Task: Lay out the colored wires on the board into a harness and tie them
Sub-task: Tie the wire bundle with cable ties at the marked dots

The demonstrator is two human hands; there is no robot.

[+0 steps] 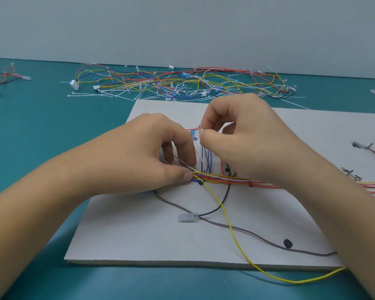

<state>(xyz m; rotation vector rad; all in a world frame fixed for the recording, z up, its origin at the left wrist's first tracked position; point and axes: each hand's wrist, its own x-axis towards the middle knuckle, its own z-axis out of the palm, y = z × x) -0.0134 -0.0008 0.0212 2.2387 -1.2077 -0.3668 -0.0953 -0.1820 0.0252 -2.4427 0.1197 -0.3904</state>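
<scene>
At frame centre the left hand (152, 152) pinches the colored wires (225, 180) bundled on the grey board (139, 234); the right hand (243, 137) has thumb and forefinger clamped on a thin white strand (199, 155) just above. Spare wires (182, 83) litter the counter (30, 131) along the top

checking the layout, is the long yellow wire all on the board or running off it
Running off: the yellow wire crosses the board's front edge and loops onto the teal table.

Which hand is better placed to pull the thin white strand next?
Likely the right hand: it pinches the thin white strand above the coloured wire bundle, while the left hand pinches that bundle down on the flat grey board.
</scene>
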